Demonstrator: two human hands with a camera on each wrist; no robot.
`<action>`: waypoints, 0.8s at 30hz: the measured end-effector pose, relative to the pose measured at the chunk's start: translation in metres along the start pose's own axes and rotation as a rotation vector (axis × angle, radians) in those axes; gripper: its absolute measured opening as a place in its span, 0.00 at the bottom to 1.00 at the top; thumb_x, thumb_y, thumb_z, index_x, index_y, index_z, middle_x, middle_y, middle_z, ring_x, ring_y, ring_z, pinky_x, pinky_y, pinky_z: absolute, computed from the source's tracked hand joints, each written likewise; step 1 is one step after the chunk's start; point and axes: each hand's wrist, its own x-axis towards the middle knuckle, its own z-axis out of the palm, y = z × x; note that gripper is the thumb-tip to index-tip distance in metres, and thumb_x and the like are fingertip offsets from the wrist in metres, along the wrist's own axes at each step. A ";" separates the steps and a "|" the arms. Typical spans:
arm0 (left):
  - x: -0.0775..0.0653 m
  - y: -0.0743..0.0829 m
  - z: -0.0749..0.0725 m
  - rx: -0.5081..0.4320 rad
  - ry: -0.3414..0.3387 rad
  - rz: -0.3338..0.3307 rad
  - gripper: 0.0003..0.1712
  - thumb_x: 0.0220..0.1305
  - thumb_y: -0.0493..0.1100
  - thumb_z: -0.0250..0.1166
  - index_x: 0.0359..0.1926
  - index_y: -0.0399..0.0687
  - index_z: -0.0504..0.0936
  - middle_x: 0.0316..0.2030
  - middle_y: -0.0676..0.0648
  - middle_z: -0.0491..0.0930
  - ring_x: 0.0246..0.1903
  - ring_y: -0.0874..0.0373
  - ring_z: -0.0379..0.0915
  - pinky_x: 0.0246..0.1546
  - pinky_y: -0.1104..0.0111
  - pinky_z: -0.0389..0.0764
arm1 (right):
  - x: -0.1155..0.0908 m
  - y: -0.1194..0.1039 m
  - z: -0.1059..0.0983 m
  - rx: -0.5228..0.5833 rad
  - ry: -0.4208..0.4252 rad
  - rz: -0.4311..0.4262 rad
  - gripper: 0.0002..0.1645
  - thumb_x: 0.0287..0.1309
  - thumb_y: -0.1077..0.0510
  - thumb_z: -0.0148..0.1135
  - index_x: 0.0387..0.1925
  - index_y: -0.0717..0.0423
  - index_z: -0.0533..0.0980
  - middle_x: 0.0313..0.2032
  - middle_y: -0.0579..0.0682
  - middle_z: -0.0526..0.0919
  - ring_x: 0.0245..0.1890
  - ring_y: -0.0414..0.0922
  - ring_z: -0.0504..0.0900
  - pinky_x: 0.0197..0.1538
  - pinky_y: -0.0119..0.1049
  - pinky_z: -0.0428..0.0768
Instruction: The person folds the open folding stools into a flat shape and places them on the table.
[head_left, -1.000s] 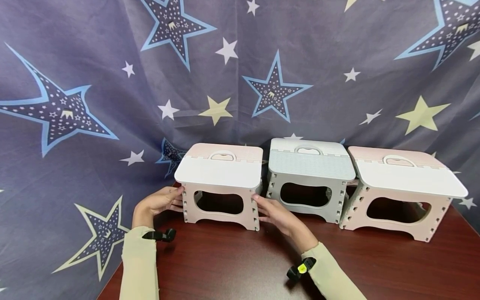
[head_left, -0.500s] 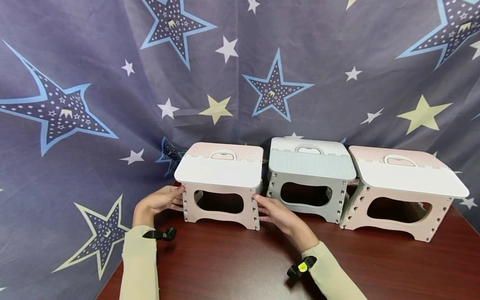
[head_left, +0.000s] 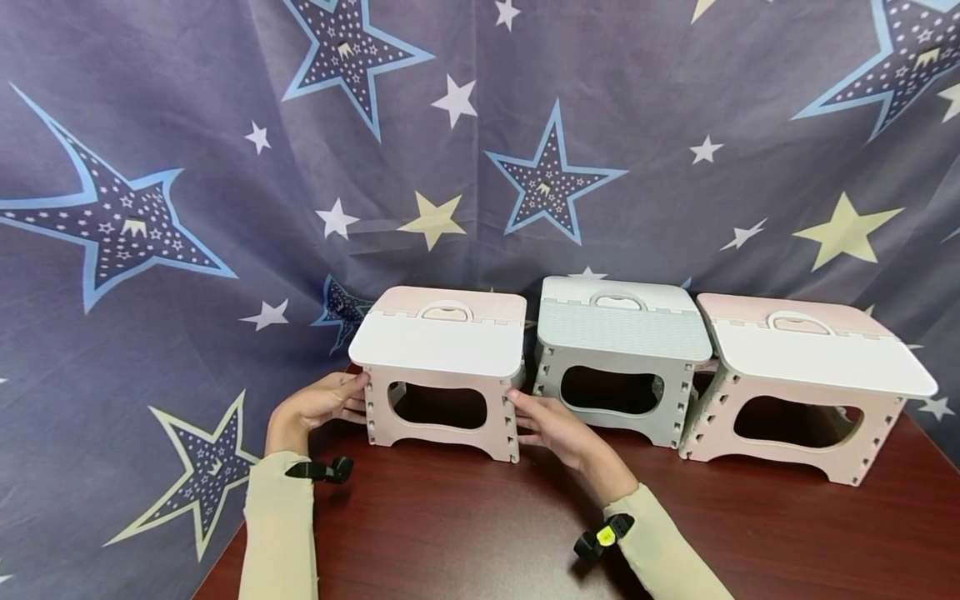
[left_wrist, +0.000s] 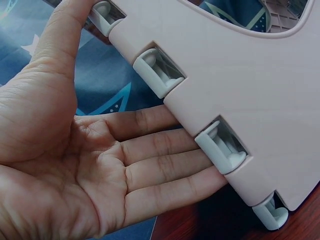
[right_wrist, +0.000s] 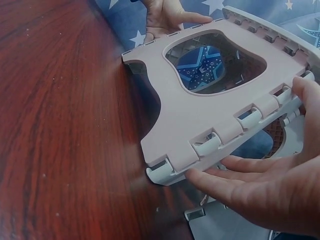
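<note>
**The left-end stool (head_left: 438, 346) is between the left hand (head_left: 318, 402) and the right hand (head_left: 555, 432)**

We see this pink stool with white top standing upright on the dark red table (head_left: 450, 533), near its left edge, toward the far left corner. Our left hand is wide, with straight fingers touching the notched side and the thumb at the front edge. Our right hand (it is also wide) touches the opposite side in similar way, fingers extended. Toward the far edge we notice the grey stool (head_left: 622, 329); the right-end stool (head_left: 817, 358), also pink, stands near the far right corner.
</note>
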 end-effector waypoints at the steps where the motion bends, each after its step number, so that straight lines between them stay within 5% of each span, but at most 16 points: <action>1: 0.000 -0.001 0.000 0.000 0.000 0.001 0.47 0.76 0.65 0.51 0.67 0.21 0.65 0.48 0.47 0.87 0.47 0.56 0.85 0.54 0.51 0.84 | 0.000 0.000 0.000 0.001 -0.001 0.000 0.45 0.74 0.39 0.51 0.73 0.72 0.59 0.70 0.69 0.68 0.72 0.62 0.68 0.69 0.53 0.74; 24: 0.000 -0.003 -0.003 -0.005 -0.023 0.019 0.41 0.75 0.65 0.53 0.60 0.27 0.74 0.45 0.50 0.88 0.46 0.56 0.86 0.53 0.53 0.85 | -0.001 0.002 -0.003 -0.017 -0.028 -0.011 0.43 0.75 0.40 0.49 0.73 0.72 0.60 0.70 0.69 0.68 0.71 0.62 0.69 0.67 0.52 0.76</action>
